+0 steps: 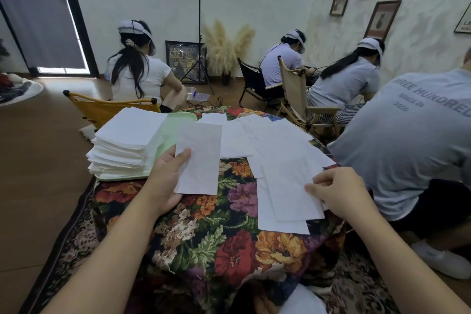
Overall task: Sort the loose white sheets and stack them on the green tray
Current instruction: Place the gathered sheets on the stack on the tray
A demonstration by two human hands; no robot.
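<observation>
The left hand pinches one sheet mid-frame; the right hand pinches the loose sheets at right. Best to square the held sheet over the stack on the green tray, upper left.

a floral-clothed table bears a green tray at left and loose white sheets at right.

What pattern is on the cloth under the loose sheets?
A multicoloured floral pattern on a dark ground covers the cloth, seen in the head view.
</observation>
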